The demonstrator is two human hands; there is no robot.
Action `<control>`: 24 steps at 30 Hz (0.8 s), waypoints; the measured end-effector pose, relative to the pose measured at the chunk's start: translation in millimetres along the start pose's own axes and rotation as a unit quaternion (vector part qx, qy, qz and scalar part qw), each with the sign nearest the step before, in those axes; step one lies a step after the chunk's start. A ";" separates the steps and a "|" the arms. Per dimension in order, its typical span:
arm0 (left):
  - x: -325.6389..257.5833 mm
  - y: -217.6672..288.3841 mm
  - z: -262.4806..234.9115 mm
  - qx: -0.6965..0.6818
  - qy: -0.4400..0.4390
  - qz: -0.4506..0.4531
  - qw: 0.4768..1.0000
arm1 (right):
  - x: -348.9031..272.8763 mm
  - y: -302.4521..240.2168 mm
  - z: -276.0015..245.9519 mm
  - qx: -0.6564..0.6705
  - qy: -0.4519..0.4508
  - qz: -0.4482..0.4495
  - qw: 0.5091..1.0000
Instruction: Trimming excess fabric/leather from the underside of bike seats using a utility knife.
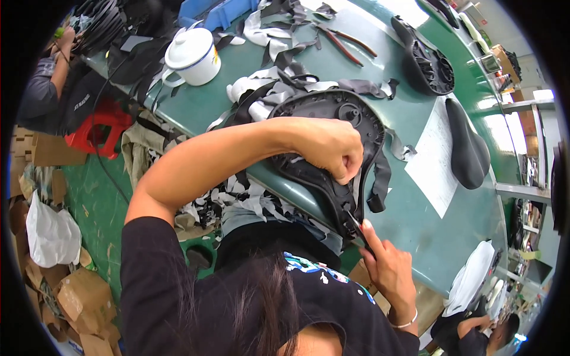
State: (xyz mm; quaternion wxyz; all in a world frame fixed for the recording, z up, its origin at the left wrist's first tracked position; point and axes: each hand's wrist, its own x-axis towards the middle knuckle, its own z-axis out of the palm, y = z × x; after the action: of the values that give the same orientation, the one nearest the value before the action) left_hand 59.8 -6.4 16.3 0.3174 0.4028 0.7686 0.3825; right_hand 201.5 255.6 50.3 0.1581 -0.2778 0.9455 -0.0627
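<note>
A black bicycle saddle (371, 127) lies upside down on the green table, its ribbed underside up and its narrow nose toward me. My left hand (332, 148) is closed in a fist over the saddle's middle; what its fingers hold is hidden beneath them. My right hand (389, 267) is wrapped round a small knife (358, 230), its thin blade against the edge of the saddle's nose. A loose dark strip of cover material (380, 184) lies along the saddle's right side.
Grey and black offcuts (279, 56) are heaped beyond the saddle. Nearby are a white lidded enamel mug (193, 56), red-handled pliers (344, 44), a paper sheet (433, 160) and two more saddles (424, 62), (466, 145). Other people work at far left and lower right.
</note>
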 end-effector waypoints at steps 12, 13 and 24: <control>-40.0 -65.1 -39.5 -0.034 0.355 -0.121 0.926 | 95.6 61.3 7.1 0.585 0.265 0.134 0.755; -43.7 -73.2 -52.9 -0.062 0.406 -0.127 0.903 | 103.2 83.9 -2.1 0.476 0.343 0.171 0.792; 14.4 -148.3 -50.3 0.186 0.622 -0.253 0.717 | 142.5 45.3 19.5 0.498 0.031 -0.061 0.865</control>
State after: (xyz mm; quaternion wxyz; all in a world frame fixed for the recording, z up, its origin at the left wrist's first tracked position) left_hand -42.9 -67.5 -85.9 -0.2287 -0.0851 0.9217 0.3017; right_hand 71.7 215.3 -15.1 0.2423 -0.2171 0.7744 -0.5427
